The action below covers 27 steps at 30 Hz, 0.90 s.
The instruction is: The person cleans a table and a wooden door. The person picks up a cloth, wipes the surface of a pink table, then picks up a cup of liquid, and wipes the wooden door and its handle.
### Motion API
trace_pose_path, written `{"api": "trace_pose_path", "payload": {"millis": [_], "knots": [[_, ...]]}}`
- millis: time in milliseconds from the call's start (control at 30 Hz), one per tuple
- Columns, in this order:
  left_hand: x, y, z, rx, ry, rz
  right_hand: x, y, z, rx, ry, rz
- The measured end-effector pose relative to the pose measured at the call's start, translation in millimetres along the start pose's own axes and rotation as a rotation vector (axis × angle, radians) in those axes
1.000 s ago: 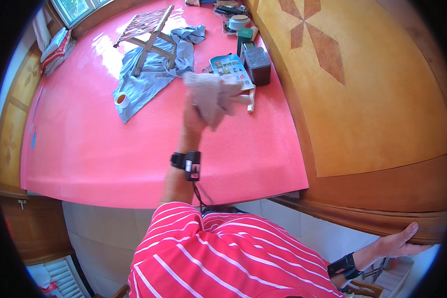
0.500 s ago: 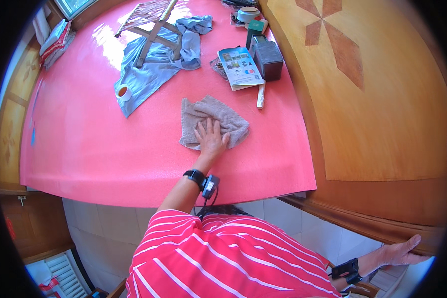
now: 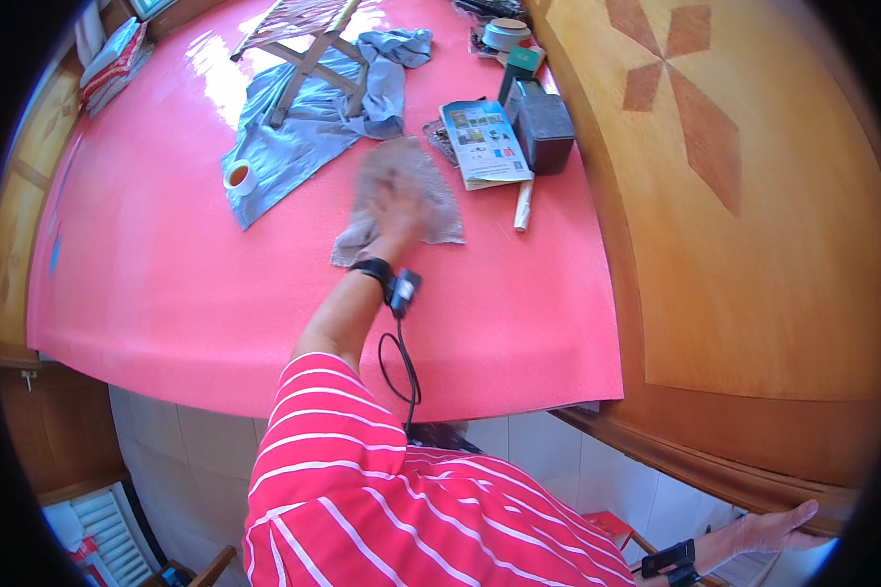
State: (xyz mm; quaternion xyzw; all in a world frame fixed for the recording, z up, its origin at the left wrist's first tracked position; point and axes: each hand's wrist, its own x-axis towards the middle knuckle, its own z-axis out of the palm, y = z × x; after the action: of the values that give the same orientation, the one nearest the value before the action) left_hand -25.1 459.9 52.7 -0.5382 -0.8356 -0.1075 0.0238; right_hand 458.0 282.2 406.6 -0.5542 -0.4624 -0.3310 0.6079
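Observation:
My left hand [image 3: 397, 210] lies flat over a grey-brown towel [image 3: 436, 201] on a pink-covered surface [image 3: 206, 293]. Motion blurs that hand, but its fingers look spread over the cloth, not wrapped round it. A black strap with a small cabled device [image 3: 401, 292] sits on the left wrist. Far to the lower right, my right hand [image 3: 764, 531] is by the lower edge of a wooden panel, its fingers stretched out and nothing in them. Whether it touches the wood I cannot tell. Another black band [image 3: 668, 560] circles the right wrist.
Beyond the towel, a wooden folding stool [image 3: 313, 68] stands on a blue cloth [image 3: 284, 147], with a white cup [image 3: 240, 178] of amber liquid on its corner. To the right lie a booklet [image 3: 485, 147], a dark box [image 3: 543, 132] and a pale stick [image 3: 524, 205]. A wooden panel [image 3: 734, 293] borders the right.
My left hand and the towel have moved away from me and slightly left, close to the blue cloth. The towel has changed shape. My right hand stays by the wooden edge.

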Motion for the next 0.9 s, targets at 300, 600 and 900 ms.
{"api": "trace_pose_path", "payload": {"millis": [300, 600, 900], "knots": [[10, -139, 18, 0.019, 0.080, -0.141, 8, 25, -12, 0.000, 0.004, -0.109], [-142, -269, -60, 0.045, -0.044, -0.840, 6, 47, -25, -0.080, -0.052, -0.102], [-225, -264, -60, 0.181, -0.101, -0.507, -81, 0, -38, 0.152, -0.262, 0.281]]}}
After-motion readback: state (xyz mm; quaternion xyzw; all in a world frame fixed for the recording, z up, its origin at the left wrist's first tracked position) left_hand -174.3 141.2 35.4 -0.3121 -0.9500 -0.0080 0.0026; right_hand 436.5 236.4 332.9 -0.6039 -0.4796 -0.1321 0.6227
